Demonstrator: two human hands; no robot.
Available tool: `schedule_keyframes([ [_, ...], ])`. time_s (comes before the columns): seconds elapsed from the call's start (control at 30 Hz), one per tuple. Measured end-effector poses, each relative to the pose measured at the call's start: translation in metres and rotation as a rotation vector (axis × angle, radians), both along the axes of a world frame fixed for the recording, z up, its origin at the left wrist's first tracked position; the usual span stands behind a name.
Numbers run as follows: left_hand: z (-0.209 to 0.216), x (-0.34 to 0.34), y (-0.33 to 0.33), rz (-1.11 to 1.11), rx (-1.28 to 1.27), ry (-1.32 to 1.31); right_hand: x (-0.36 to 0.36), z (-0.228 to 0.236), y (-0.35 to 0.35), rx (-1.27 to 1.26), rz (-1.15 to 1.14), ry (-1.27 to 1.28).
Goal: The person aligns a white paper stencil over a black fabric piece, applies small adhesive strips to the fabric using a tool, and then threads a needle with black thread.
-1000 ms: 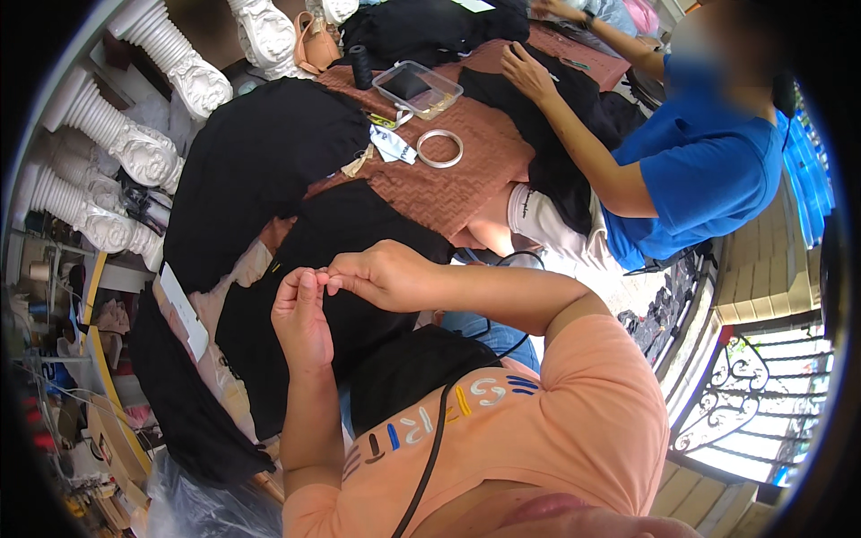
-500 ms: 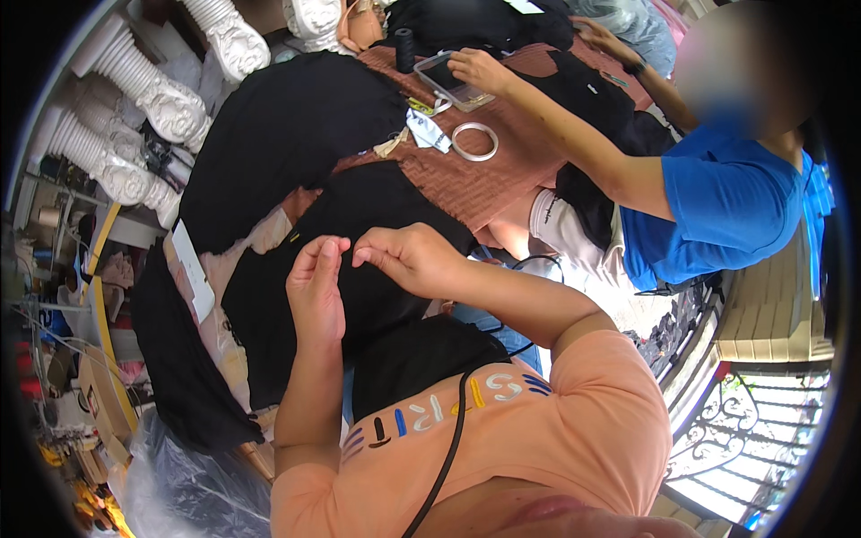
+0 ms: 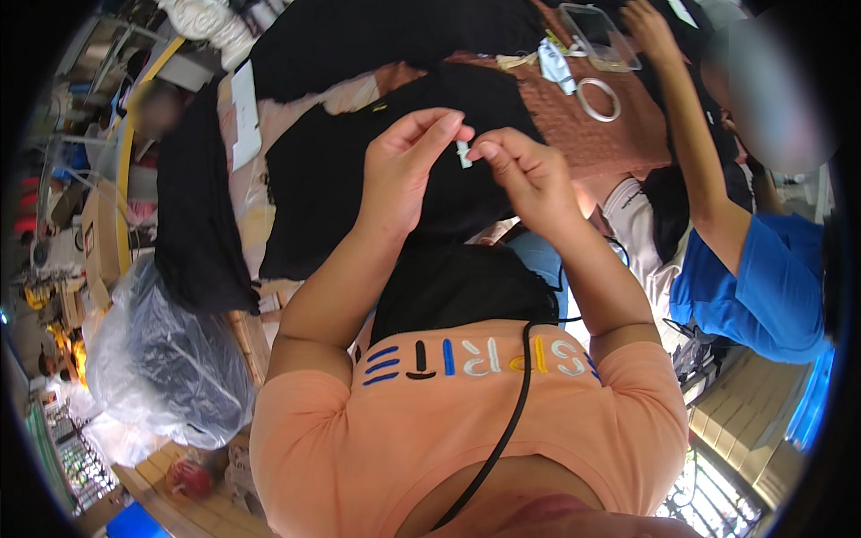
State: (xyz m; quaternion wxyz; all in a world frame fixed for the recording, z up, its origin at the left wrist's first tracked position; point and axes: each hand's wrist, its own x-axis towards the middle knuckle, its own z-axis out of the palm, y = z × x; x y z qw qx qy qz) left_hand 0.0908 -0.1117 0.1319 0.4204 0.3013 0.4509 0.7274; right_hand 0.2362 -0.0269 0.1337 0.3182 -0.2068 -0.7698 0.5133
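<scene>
My left hand (image 3: 405, 166) and my right hand (image 3: 538, 179) are raised close together above a black fabric piece (image 3: 336, 166). Each has its thumb and fingers pinched. A small, narrow white piece (image 3: 464, 154) shows between the fingertips. Its upper end sits at my left finger and thumb, and my right fingertips meet its side. What kind of thing it is cannot be made out, nor can any thread between the hands.
Brown quilted fabric (image 3: 583, 134) covers the table at right, bearing a white ring (image 3: 598, 99) and a clear plastic box (image 3: 619, 65). A person in a blue shirt (image 3: 762, 287) reaches near the box. A clear plastic bag (image 3: 170, 359) bulges at my left.
My view has shifted, moving the table things right and up. The white piece now shows between my fingertips. The other person's hand has come away from the box.
</scene>
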Motion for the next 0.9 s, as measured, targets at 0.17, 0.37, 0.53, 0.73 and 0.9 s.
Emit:
schedule_keyframes([
  [0.17, 0.001, 0.002, 0.002, 0.006, 0.019, 0.006, 0.002, -0.003, 0.001, -0.009, -0.025, -0.093],
  [0.37, 0.003, 0.001, -0.001, -0.004, -0.013, 0.07, 0.002, -0.008, 0.002, -0.117, -0.027, 0.006],
  [0.53, -0.003, 0.002, 0.001, 0.033, 0.001, 0.059, 0.001, -0.005, 0.0, -0.192, -0.022, 0.087],
  [0.73, -0.007, -0.002, 0.001, -0.007, -0.026, -0.004, 0.003, -0.006, 0.005, -0.266, 0.001, 0.12],
  [0.9, -0.01, -0.003, 0.003, -0.039, -0.056, 0.047, 0.002, -0.007, 0.011, -0.343, 0.036, 0.111],
])
